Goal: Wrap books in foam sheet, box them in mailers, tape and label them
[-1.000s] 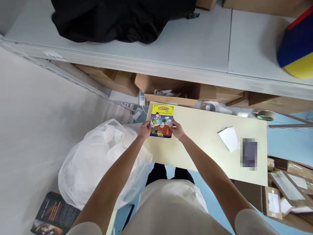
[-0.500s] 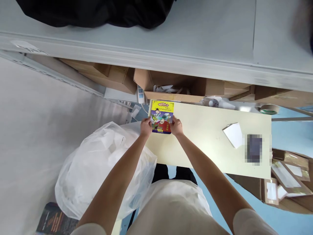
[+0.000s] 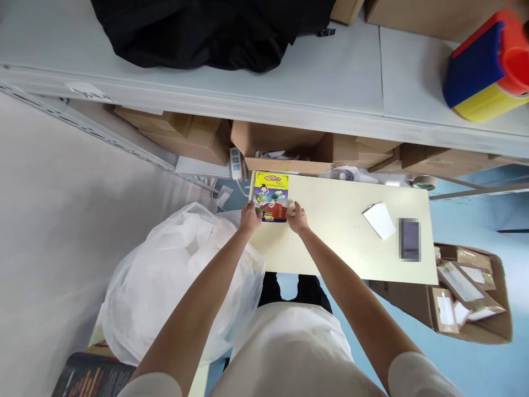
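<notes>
A picture book (image 3: 271, 194) with a yellow, purple and red cartoon cover lies at the left end of the cream table (image 3: 330, 242). It may be a small stack, since its thickness is hard to judge. My left hand (image 3: 250, 217) is closed on the book's lower left edge, thumb over the cover. At the lower right edge is my right hand (image 3: 297, 218), thumb by the book's side and forefinger lifted apart from it. Farther right on the table are a white pad of cards or paper (image 3: 379, 220) and a dark, pixelated rectangular object (image 3: 410, 240).
Behind the table, an open cardboard box (image 3: 289, 165) and a power strip (image 3: 235, 164) sit under a grey shelf (image 3: 231, 91). A large white plastic bag (image 3: 165, 275) bulges at my left. To the right, a carton (image 3: 502, 325) holds several parcels. A tape roll (image 3: 424, 182) lies behind the table.
My right hand has loosened from the book's right edge, its forefinger now apart. My left hand has slid slightly lower along the left edge. The camera view has shifted, showing more at the right.
</notes>
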`<action>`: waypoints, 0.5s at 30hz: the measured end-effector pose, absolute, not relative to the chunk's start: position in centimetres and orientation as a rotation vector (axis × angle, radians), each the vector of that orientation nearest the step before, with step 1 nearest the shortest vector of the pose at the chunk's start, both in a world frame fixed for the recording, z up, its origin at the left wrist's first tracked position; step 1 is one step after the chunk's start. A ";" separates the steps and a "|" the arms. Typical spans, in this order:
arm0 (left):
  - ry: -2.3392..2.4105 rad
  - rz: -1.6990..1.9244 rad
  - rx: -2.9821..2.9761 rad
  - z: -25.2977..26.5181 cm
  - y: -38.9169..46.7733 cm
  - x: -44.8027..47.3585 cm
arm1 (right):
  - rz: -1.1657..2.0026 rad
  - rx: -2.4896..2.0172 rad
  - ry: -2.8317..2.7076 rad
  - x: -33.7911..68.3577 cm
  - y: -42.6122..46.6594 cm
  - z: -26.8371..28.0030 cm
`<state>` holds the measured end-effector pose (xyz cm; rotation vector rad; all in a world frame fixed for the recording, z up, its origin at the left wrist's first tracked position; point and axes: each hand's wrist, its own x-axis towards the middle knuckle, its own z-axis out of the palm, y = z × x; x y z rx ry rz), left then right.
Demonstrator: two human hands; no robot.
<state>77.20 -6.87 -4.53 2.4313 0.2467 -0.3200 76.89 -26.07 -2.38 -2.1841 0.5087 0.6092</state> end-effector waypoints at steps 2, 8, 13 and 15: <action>0.221 -0.336 2.446 -4.2 -7.2 76.7 | 0.618 -2.180 0.514 76.0 -26.9 -1.9; 0.171 -0.375 2.505 -3.3 -8.1 75.8 | 0.578 -2.131 0.512 73.1 -31.0 -1.3; 0.188 -0.446 2.451 -2.2 -9.0 75.2 | 0.585 -1.964 0.487 71.0 -35.5 -0.3; 0.177 -0.465 2.423 -1.3 -9.5 74.8 | 0.607 -1.916 0.438 70.3 -37.3 0.7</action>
